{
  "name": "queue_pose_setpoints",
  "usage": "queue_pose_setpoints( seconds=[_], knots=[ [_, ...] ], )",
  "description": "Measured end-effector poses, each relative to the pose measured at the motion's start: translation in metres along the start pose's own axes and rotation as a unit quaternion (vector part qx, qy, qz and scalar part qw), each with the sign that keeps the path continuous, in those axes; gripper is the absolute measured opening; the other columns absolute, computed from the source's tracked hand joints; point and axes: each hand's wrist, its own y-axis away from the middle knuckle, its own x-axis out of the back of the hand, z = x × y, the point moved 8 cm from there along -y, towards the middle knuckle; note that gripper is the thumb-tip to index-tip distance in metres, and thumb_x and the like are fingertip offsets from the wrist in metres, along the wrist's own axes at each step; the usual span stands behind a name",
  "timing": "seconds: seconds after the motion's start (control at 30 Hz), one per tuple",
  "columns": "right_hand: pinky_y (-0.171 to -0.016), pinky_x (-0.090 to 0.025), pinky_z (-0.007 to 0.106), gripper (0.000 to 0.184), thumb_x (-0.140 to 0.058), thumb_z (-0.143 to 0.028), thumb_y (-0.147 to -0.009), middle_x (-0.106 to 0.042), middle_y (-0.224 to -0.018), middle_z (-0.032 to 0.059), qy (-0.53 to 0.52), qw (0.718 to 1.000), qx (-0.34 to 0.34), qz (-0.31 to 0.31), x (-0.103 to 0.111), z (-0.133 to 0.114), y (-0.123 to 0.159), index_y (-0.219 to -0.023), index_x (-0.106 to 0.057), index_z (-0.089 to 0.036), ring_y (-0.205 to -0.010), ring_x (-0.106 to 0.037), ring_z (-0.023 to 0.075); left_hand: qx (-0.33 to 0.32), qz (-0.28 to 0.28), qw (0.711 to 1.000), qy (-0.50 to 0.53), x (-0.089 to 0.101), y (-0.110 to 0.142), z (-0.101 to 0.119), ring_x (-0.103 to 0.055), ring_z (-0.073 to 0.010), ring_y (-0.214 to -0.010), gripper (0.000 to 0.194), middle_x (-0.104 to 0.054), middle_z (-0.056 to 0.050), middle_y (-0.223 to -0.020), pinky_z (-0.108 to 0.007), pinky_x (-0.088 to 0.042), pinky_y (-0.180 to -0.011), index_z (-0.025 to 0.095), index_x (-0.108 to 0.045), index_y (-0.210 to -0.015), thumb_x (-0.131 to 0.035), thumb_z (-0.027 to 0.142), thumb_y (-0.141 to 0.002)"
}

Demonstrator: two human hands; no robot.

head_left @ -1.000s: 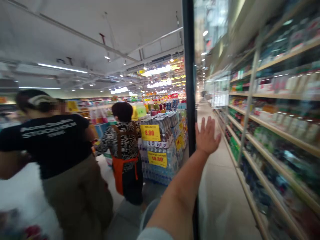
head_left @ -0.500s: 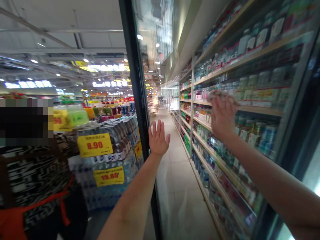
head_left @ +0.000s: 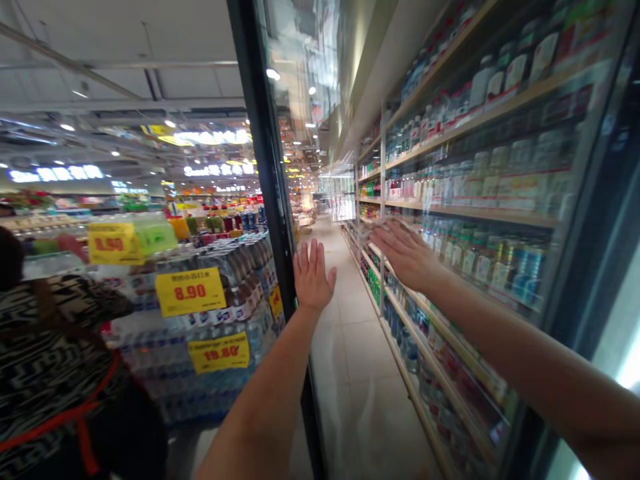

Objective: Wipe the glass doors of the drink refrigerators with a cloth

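Note:
A tall glass door with a dark frame stands in front of me. My left hand lies against the glass beside the frame, fingers stretched and holding nothing. Farther right, my right hand reaches across the pane with its fingers extended. Beneath its fingertips is a crumpled greyish cloth, pressed to the glass. The hand covers most of the cloth, and blur hides its detail.
Shelves of bottled drinks show in the glass. On the left stand stacked packs of bottles with a yellow price sign. A person in a patterned top with orange straps is close by at the lower left.
My right hand has swept left and downward across the glass with the cloth. My left hand stays on the door. The person at the left has shifted lower and farther left.

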Motion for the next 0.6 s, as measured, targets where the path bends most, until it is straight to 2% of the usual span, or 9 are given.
queue_pose_setpoints(
  seconds=[0.03, 0.13, 0.2, 0.27, 0.37, 0.4, 0.43, 0.53, 0.6],
  knots=[
    [-0.121, -0.034, 0.05, 0.053, -0.036, -0.016, -0.102, -0.047, -0.158, 0.0043, 0.004, 1.0, -0.016, 0.0, 0.002, 0.006, -0.001, -0.154, -0.041, -0.024, -0.153, -0.03, 0.0255, -0.003, 0.005, 1.0, -0.001, 0.001, 0.0, 0.0, -0.009, -0.0309, -0.156, 0.065, -0.029, -0.018, -0.163, -0.055, -0.013, -0.127, 0.006, -0.034, -0.156, -0.037, 0.042, -0.102],
    [-0.122, -0.027, 0.06, 0.052, -0.037, -0.022, -0.103, -0.04, -0.162, 0.0111, 0.025, 0.984, -0.163, 0.075, 0.022, 0.045, -0.005, -0.155, -0.039, -0.018, -0.154, -0.025, 0.0325, -0.012, 0.027, 1.0, -0.004, 0.004, 0.0, 0.001, -0.009, -0.0301, -0.156, 0.064, -0.03, -0.018, -0.163, -0.053, -0.012, -0.128, 0.006, -0.035, -0.156, -0.036, 0.042, -0.103],
    [-0.123, -0.023, 0.062, 0.053, -0.038, -0.023, -0.103, -0.038, -0.162, 0.0135, 0.034, 0.969, -0.214, 0.118, 0.026, 0.052, -0.002, -0.156, -0.038, -0.014, -0.154, -0.024, 0.0351, -0.016, 0.034, 0.999, -0.002, 0.004, 0.0, 0.001, -0.009, -0.0299, -0.156, 0.064, -0.03, -0.018, -0.163, -0.053, -0.012, -0.128, 0.006, -0.034, -0.156, -0.036, 0.043, -0.103],
    [-0.123, -0.023, 0.058, 0.052, -0.039, -0.02, -0.103, -0.043, -0.159, 0.0128, 0.038, 0.979, -0.165, 0.113, 0.016, 0.031, 0.0, -0.154, -0.04, -0.014, -0.153, -0.027, 0.0336, -0.017, 0.036, 0.999, 0.007, 0.002, 0.0, 0.0, -0.01, -0.0303, -0.156, 0.065, -0.03, -0.018, -0.163, -0.053, -0.011, -0.128, 0.006, -0.033, -0.157, -0.037, 0.043, -0.103],
    [-0.122, -0.029, 0.05, 0.054, -0.041, -0.013, -0.1, -0.051, -0.155, 0.0056, 0.023, 0.999, 0.006, 0.036, -0.008, -0.016, 0.004, -0.153, -0.043, -0.019, -0.151, -0.033, 0.027, -0.018, 0.042, 0.999, 0.019, 0.0, 0.0, -0.002, -0.01, -0.0303, -0.156, 0.066, -0.03, -0.018, -0.163, -0.053, -0.01, -0.128, 0.007, -0.031, -0.158, -0.04, 0.042, -0.102],
    [-0.121, -0.031, 0.048, 0.055, -0.041, -0.011, -0.099, -0.05, -0.155, 0.0039, 0.022, 0.999, 0.029, 0.021, -0.01, -0.02, 0.005, -0.153, -0.043, -0.021, -0.151, -0.033, 0.0255, -0.019, 0.046, 0.999, 0.02, 0.0, 0.0, -0.002, -0.01, -0.0301, -0.156, 0.066, -0.03, -0.018, -0.163, -0.053, -0.009, -0.128, 0.007, -0.031, -0.158, -0.041, 0.042, -0.102],
    [-0.12, -0.032, 0.048, 0.055, -0.041, -0.011, -0.099, -0.05, -0.156, 0.0038, 0.027, 0.999, 0.022, 0.019, -0.008, -0.017, 0.005, -0.153, -0.042, -0.022, -0.151, -0.033, 0.0253, -0.022, 0.05, 0.998, 0.02, 0.0, 0.001, -0.001, -0.009, -0.0298, -0.157, 0.066, -0.03, -0.018, -0.163, -0.053, -0.009, -0.128, 0.008, -0.031, -0.158, -0.041, 0.042, -0.102],
    [-0.119, -0.031, 0.055, 0.052, -0.041, -0.019, -0.102, -0.045, -0.158, 0.0104, 0.051, 0.989, -0.116, 0.079, 0.011, 0.02, -0.001, -0.154, -0.041, -0.017, -0.152, -0.031, 0.0323, -0.026, 0.061, 0.998, 0.023, 0.0, 0.001, -0.001, -0.009, -0.029, -0.157, 0.066, -0.031, -0.017, -0.163, -0.052, -0.007, -0.128, 0.008, -0.03, -0.159, -0.039, 0.042, -0.103],
    [-0.12, -0.027, 0.058, 0.052, -0.04, -0.023, -0.103, -0.042, -0.16, 0.0136, 0.052, 0.974, -0.19, 0.112, 0.015, 0.031, 0.002, -0.155, -0.039, -0.014, -0.153, -0.028, 0.0358, -0.021, 0.058, 0.998, 0.032, -0.001, 0.0, -0.002, -0.01, -0.0291, -0.156, 0.066, -0.031, -0.017, -0.163, -0.052, -0.007, -0.128, 0.009, -0.031, -0.158, -0.039, 0.043, -0.103]
  ],
)
